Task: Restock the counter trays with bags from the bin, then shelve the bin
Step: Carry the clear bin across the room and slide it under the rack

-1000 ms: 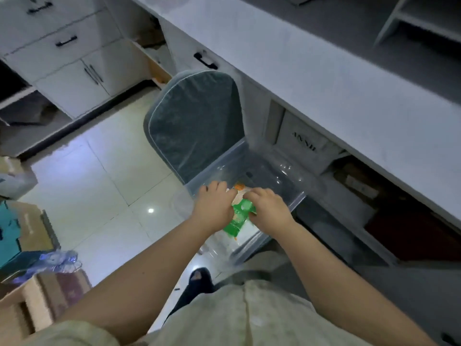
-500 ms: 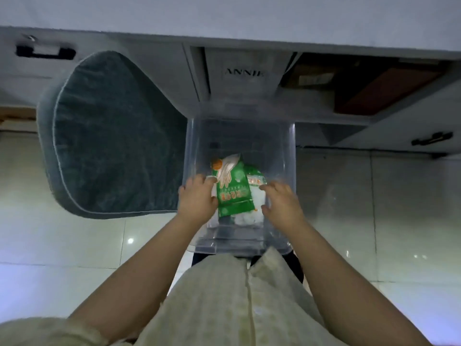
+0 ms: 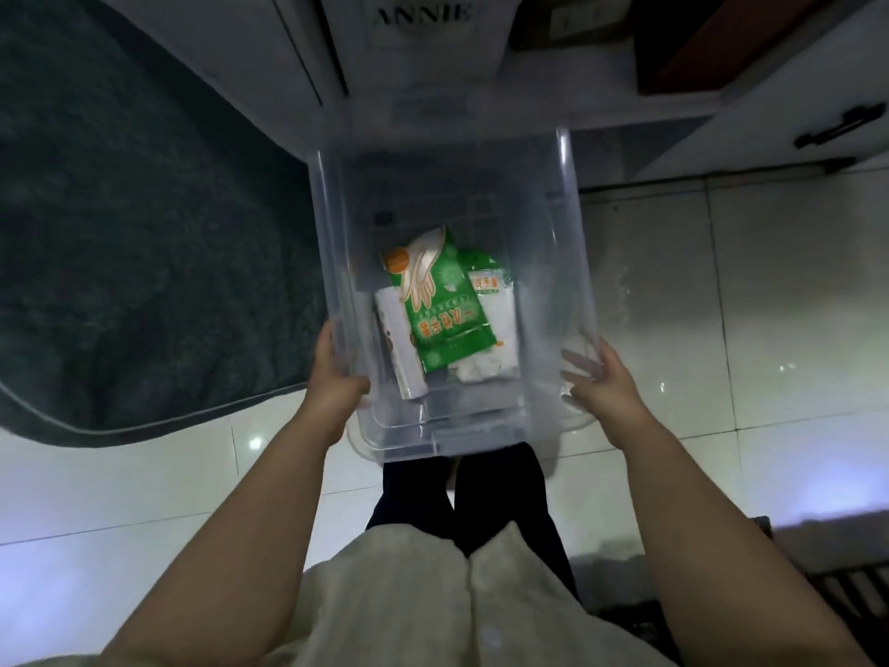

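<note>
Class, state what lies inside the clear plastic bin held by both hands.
In the bin, a green bag lies on top, partly covering a second bag; a white roll lies beside it. Anything beneath them is hidden.

Dim, bluish indoor shot w/ wide-angle bend at edges. Glossy floor tiles (image 3: 769,281) show small glare spots, plus a bright patch lower right. Chair cushion (image 3: 120,233) is dark, grainy. Clear bin (image 3: 572,262) catches faint sheen.
</note>
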A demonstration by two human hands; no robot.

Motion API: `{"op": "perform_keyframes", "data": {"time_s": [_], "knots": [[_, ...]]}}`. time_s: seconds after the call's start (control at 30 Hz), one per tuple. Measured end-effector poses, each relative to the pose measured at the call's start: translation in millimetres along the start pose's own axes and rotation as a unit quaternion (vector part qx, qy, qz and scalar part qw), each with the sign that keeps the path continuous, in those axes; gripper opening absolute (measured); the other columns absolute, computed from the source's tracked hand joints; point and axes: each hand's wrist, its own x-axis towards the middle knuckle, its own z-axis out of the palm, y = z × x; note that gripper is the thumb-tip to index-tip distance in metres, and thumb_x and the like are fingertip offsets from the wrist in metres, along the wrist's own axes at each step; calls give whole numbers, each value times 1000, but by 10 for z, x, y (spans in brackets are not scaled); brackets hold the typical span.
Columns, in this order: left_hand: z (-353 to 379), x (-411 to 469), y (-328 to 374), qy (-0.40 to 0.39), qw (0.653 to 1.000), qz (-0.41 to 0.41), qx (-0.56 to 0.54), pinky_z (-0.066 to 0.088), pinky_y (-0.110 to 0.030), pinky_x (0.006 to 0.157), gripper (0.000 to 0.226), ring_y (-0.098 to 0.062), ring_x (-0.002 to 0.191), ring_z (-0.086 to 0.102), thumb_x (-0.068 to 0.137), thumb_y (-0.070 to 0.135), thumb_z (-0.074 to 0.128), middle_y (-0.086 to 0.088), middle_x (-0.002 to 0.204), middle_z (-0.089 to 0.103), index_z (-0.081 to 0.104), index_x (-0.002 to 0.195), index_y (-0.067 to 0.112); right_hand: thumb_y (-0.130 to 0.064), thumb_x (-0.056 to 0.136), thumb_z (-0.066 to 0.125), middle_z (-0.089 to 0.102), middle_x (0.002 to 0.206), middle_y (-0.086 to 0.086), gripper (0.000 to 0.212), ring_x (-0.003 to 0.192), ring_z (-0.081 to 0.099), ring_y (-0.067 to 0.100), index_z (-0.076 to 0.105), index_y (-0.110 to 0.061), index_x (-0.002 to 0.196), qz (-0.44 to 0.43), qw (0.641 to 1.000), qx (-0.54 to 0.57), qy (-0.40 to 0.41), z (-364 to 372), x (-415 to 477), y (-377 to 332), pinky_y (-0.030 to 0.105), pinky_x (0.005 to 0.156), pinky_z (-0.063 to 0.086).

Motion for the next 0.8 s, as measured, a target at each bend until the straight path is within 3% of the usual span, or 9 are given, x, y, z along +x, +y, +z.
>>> {"op": "perform_keyframes", "data": {"time_s": [0.07, 0.13, 0.23, 0.33, 0.47, 0.57, 0.7, 0.8], "knots": [[19, -83, 111, -14, 1000, 10, -3, 56, -58, 75, 108, -31, 122, 49, 69, -29, 46, 2, 148, 35, 30, 135, 55, 11, 83, 53, 63, 121, -3, 79, 109, 63, 24, 49, -59, 118, -13, 1000, 27, -4, -104, -93, -71, 51, 88, 51], [62, -212, 281, -49, 999, 17, -12, 55, -63, 74, 105, -37, 114, 55, 71, -28, 50, -6, 141, 44, 32, 135, 54, 15, 81, 48, 61, 126, 2, 84, 110, 62, 23, 51, -61, 115, -22, 997, 74, -12, -278, -222, -132, 52, 86, 51], [311, -499, 566, -104, 993, 46, 13, 54, -63, 78, 99, -35, 107, 59, 74, -24, 51, -6, 126, 54, 35, 135, 52, 25, 75, 36, 54, 135, 7, 97, 117, 58, 20, 47, -57, 125, -29, 986, 163, -3, -650, -522, -72, 39, 67, 47], [786, -801, 887, -168, 981, 77, 63, 55, -57, 81, 99, -27, 106, 59, 74, -24, 48, 0, 124, 52, 35, 134, 54, 26, 77, 39, 52, 137, 7, 97, 120, 56, 18, 40, -52, 134, -44, 966, 255, 28, -1125, -938, 115, 31, 63, 54], [1722, -1158, 1377, -321, 926, 158, 123, 50, -59, 90, 96, -33, 116, 57, 72, -23, 52, -6, 132, 54, 40, 135, 48, 11, 84, 57, 52, 134, 10, 78, 122, 53, 23, 46, -50, 131, -82, 918, 374, 98, -1883, -1450, 354, 43, 68, 60], [2621, -1518, 1586, -359, 907, 172, 139, 50, -56, 92, 100, -31, 118, 57, 64, -14, 59, 0, 136, 50, 35, 134, 55, 7, 84, 59, 51, 136, 13, 73, 118, 56, 28, 47, -49, 130, -110, 879, 438, 154, -2550, -1743, 506, 52, 73, 57], [3839, -2070, 1572, -391, 893, 195, 113, 53, -49, 87, 98, -30, 118, 56, 51, -4, 61, 0, 135, 50, 43, 131, 49, 4, 89, 55, 51, 136, 9, 69, 114, 57, 26, 44, -49, 132, -148, 840, 471, 224, -3555, -2054, 701, 45, 70, 57], [4651, -2487, 1496, -438, 869, 217, 81, 56, -40, 78, 95, -29, 118, 57, 55, -7, 55, -2, 136, 52, 44, 136, 41, -1, 87, 60, 58, 128, 4, 67, 107, 61, 19, 44, -47, 133, -183, 817, 487, 248, -4350, -2238, 792, 39, 59, 58]]}}
